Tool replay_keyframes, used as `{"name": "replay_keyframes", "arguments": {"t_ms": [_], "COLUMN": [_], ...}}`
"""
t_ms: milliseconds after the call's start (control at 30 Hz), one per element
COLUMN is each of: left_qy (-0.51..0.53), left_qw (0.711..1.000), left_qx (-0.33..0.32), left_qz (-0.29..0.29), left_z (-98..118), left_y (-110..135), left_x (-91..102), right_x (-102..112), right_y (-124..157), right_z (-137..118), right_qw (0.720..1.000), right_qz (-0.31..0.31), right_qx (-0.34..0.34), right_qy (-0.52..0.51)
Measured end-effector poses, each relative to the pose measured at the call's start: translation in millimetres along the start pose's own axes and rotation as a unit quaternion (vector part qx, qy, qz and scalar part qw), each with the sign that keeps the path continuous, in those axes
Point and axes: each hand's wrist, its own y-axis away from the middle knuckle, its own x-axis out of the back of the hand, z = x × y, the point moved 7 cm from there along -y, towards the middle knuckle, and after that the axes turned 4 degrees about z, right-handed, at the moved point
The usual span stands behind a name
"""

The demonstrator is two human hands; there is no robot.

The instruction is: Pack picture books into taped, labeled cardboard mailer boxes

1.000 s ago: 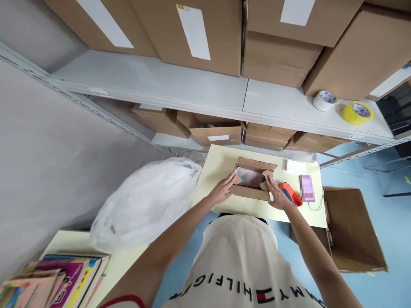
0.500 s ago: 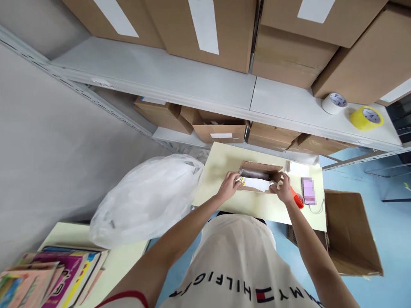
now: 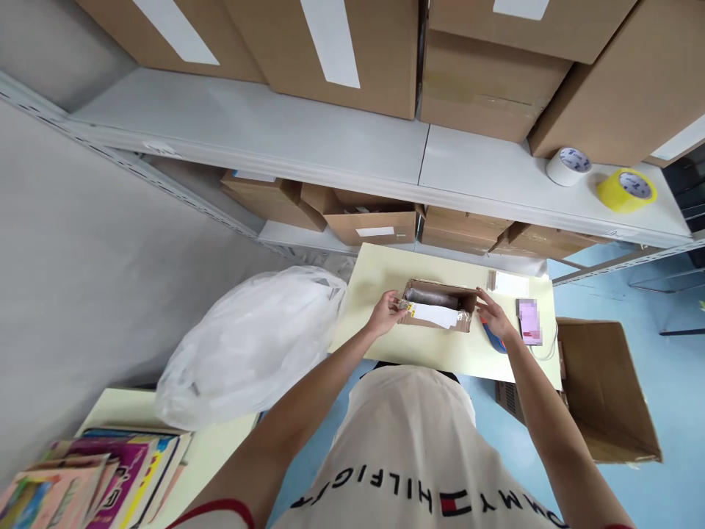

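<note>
A small brown cardboard box (image 3: 438,305) lies on a pale yellow table (image 3: 385,279), its near flap with a white label folded up. My left hand (image 3: 386,312) pinches the box's left end, fingers closed on it. At the box's right end, my right hand (image 3: 494,319) has its fingers spread and touching the corner. Under that hand lies an orange and blue tape dispenser (image 3: 492,339).
A phone (image 3: 529,322) and a white slip (image 3: 510,283) lie on the table's right side. A big white plastic bag (image 3: 247,345) sits left, an open carton (image 3: 600,389) right on the blue floor. Shelves hold cartons and two tape rolls (image 3: 567,165). Colourful books (image 3: 88,481) lie bottom left.
The box's near flap was folded up, showing its white label. My right hand let go of the flap and now rests spread at the box's right corner.
</note>
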Motion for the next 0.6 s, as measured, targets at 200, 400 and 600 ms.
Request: {"name": "replay_keyframes", "arguments": {"t_ms": [200,400,600], "left_qy": [-0.025,-0.104,-0.177], "left_qw": [0.999,0.992,0.973], "left_qx": [-0.02,-0.071,-0.135], "left_qz": [-0.023,-0.016,-0.068], "left_z": [3.5,12.3,33.3], "left_y": [2.1,13.0,13.5], "left_x": [-2.8,-0.6,-10.0], "right_x": [1.4,-19.5,-43.0], "right_y": [-9.5,23.1,29.0], "right_z": [-10.4,-11.5,-13.2], "right_qw": [0.987,0.977,0.966], "right_qz": [0.082,-0.074,-0.067], "right_qx": [0.011,0.034,0.012], "right_qy": [0.14,0.199,0.251]}}
